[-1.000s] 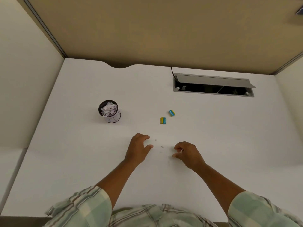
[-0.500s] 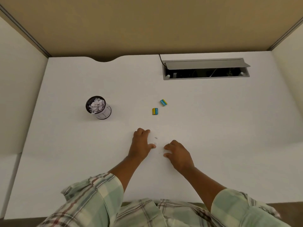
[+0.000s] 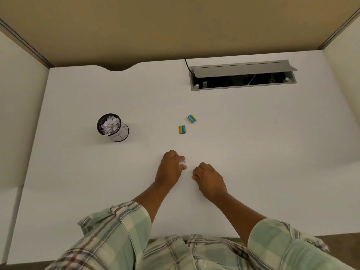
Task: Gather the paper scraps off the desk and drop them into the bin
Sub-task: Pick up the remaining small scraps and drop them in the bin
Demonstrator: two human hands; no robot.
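Observation:
A small black mesh bin (image 3: 112, 127) stands on the white desk (image 3: 253, 143) at the left, filled with white paper scraps (image 3: 110, 124). My left hand (image 3: 171, 166) rests on the desk near the middle, its fingers pinched on a small white paper scrap (image 3: 183, 162). My right hand (image 3: 208, 178) lies just to its right, fingers curled shut on the desk; a sliver of paper seems to show at its fingertips, but I cannot tell for sure. Both hands are well to the right of the bin and nearer to me.
Two small blue-and-yellow boxes (image 3: 182, 129) (image 3: 191, 118) lie beyond my hands. An open grey cable hatch (image 3: 243, 75) is set into the desk at the back right. Partition walls close in the desk at the back and both sides.
Both hands have drawn closer together and curled shut. The loose scraps that lay between them are no longer on the desk; my left fingers now pinch one.

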